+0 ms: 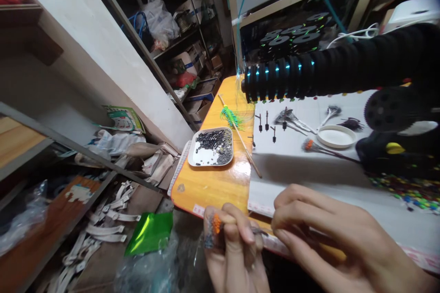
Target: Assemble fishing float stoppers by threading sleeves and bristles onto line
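Near the table's front edge my left hand is closed around a small bundle of thin strands with orange and grey tips. Dark strands stick out of its other side towards my right hand. The right thumb and fingers are pinched together close to the ends of those strands; what lies between them is too small to make out. A similar orange-tipped bundle lies on the white sheet, beside grey-tipped bundles and a round white dish.
A white tray of small black tubes and grey bits stands on the yellow table. A thin stick with green strands lies beside it. A black spool-lined rod reaches over from the right. Colored beads lie at right.
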The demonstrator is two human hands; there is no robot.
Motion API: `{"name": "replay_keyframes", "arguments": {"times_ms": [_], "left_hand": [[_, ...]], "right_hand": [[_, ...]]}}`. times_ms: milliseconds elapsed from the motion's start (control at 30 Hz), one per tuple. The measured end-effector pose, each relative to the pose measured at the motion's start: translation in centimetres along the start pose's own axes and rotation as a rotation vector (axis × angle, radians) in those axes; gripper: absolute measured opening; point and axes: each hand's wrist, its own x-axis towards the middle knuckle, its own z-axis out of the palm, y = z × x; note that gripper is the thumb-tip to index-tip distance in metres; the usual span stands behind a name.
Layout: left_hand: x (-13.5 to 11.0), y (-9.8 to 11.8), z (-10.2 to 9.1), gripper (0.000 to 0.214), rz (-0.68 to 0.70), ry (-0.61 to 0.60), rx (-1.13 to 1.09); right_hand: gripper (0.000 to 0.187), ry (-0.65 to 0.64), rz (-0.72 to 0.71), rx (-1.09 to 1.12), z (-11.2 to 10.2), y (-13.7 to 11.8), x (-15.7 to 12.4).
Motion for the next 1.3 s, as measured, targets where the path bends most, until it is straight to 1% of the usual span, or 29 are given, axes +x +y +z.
{"name": "replay_keyframes", "arguments": {"times_ms": [67, 100, 133, 167, 233, 267, 300, 367, 433, 500, 567, 600, 633, 667, 733, 800, 867, 933, 1000, 1067, 1133, 1200, 1233, 1300], "left_hand": [[0.6, 0.8, -0.5, 0.036, 0.051, -0.001, 0.013], [1.1, 1.3, -0.9, 0.035, 0.118, -0.025, 0.067], [1.8, 2.0, -1.4, 0.034, 0.225, -0.051, 0.174], [2.6, 2.8, -2.0, 0.032, 0.361, -0.085, 0.319], [4.5, 4.3, -3.1, 0.023, 0.651, -0.111, 0.679], [5.5, 5.0, -3.7, 0.015, 0.717, -0.133, 0.824], [6.6, 5.7, -4.1, 0.011, 0.727, -0.163, 0.958], [8.4, 6.6, -4.9, 0.019, 0.625, -0.272, 1.173], [9.5, 7.1, -5.3, 0.023, 0.549, -0.337, 1.316], [9.6, 7.2, -5.5, 0.024, 0.559, -0.316, 1.365], [8.6, 6.9, -5.4, 0.022, 0.600, -0.255, 1.366], [7.8, 6.6, -5.2, 0.019, 0.600, -0.221, 1.329], [6.8, 6.1, -4.9, 0.015, 0.571, -0.190, 1.265], [5.7, 5.6, -4.5, 0.012, 0.511, -0.162, 1.163], [3.6, 4.1, -3.7, 0.018, 0.301, -0.145, 0.908], [1.9, 2.4, -2.9, 0.022, 0.113, -0.196, 0.692], [0.8, 1.0, -2.4, 0.026, -0.049, -0.236, 0.535], [0.3, -0.1, -1.9, 0.029, -0.199, -0.215, 0.437], [0.0, -0.6, -1.6, 0.033, -0.291, -0.181, 0.422], [-0.1, -0.7, -1.4, 0.038, -0.322, -0.203, 0.493], [-0.1, -0.7, -1.4, 0.042, -0.330, -0.257, 0.595], [-0.3, -0.7, -1.6, 0.043, -0.311, -0.261, 0.671], [-0.4, -0.8, -1.8, 0.042, -0.289, -0.229, 0.693], [-0.8, -1.1, -2.3, 0.042, -0.243, -0.118, 0.706]], "right_hand": [[0.016, 0.021, -0.010, -0.006, -0.2, 0.1, 0.1], [0.015, 0.034, -0.013, -0.016, -0.4, 0.2, 0.1], [0.015, 0.050, -0.011, -0.026, -0.5, 0.3, 0.2], [0.015, 0.062, -0.005, -0.037, -0.7, 0.3, 0.3], [0.014, 0.078, 0.016, -0.053, -0.9, 0.4, 0.4], [0.015, 0.074, 0.025, -0.055, -1.0, 0.3, 0.5], [0.017, 0.066, 0.035, -0.057, -1.0, 0.3, 0.5], [0.020, 0.050, 0.060, -0.062, -0.9, 0.1, 0.6], [0.022, 0.041, 0.074, -0.065, -0.8, -0.1, 0.8], [0.023, 0.039, 0.073, -0.084, -0.9, 0.0, 0.9], [0.024, 0.040, 0.079, -0.118, -1.0, 0.2, 0.9], [0.024, 0.048, 0.087, -0.130, -1.1, 0.4, 0.9], [0.023, 0.064, 0.099, -0.135, -1.1, 0.5, 0.9], [0.022, 0.075, 0.111, -0.129, -1.1, 0.7, 0.9], [0.020, 0.101, 0.132, -0.096, -1.1, 0.8, 0.8], [0.019, 0.110, 0.161, -0.035, -1.1, 0.7, 0.9], [0.020, 0.109, 0.198, 0.068, -1.0, 0.6, 1.1], [0.020, 0.108, 0.241, 0.178, -0.9, 0.4, 1.4], [0.020, 0.106, 0.281, 0.260, -0.8, 0.3, 1.5], [0.021, 0.090, 0.321, 0.373, -0.7, 0.3, 1.6], [0.021, 0.081, 0.319, 0.428, -0.7, 0.2, 1.5], [0.018, 0.105, 0.245, 0.323, -0.7, 0.1, 1.4], [0.018, 0.121, 0.199, 0.229, -0.7, 0.1, 1.4], [0.015, 0.157, 0.146, 0.081, -0.7, 0.0, 1.1]]}}
